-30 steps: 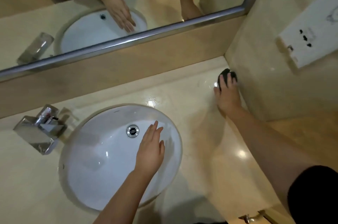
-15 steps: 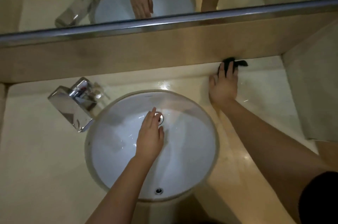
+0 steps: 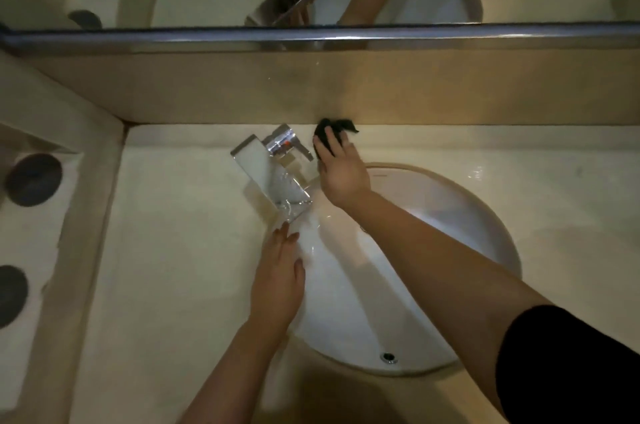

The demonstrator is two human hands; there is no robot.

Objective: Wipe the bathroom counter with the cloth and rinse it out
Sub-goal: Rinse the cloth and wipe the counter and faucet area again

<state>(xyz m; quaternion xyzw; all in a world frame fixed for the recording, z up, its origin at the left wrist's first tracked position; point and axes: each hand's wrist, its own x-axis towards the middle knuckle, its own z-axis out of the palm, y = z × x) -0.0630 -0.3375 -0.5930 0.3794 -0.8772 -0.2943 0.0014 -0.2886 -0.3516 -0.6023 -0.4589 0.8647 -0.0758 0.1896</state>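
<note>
The left hand (image 3: 277, 279) is resting flat, fingers relaxed, on the sink (image 3: 450, 201) rim below the faucet (image 3: 273, 167). Just right of it, the right hand (image 3: 341, 174) is pressing the black cloth (image 3: 332, 132) with straight fingers into the counter's (image 3: 173, 250) back edge. Wiping is seemingly ongoing, and rinsing is still waiting.

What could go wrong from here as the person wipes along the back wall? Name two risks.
1. The right hand presses the cloth close beside the faucet; it could knock the handle.
2. The cloth is bunched against the wall, so the strip of counter behind the faucet may be missed.
</note>
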